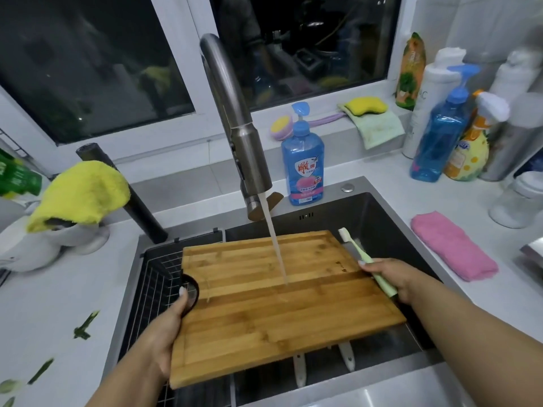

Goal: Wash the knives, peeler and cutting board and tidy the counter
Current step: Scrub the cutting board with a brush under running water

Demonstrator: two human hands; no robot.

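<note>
So the big bamboo cutting board is held flat over the sink, with the tap running a stream right onto the middle of it, which looks like the rinse step for the board. The left hand grips the board's left edge, thumb by the black-ringed hole, and the right hand is curled round the right edge while also pinching a pale green toothbrush-looking brush. Two white handles poke out from under the board down in the sink; probably the knives, can't tell for sure, and I can't spot the peeler. Next move, I'd guess, is scrubbing with that brush, which needs the right hand off the board. Green veg scraps on the left counter need clearing. The blue dish soap bottle has a label in Chinese characters, and a white bottle shows "AC".
</note>
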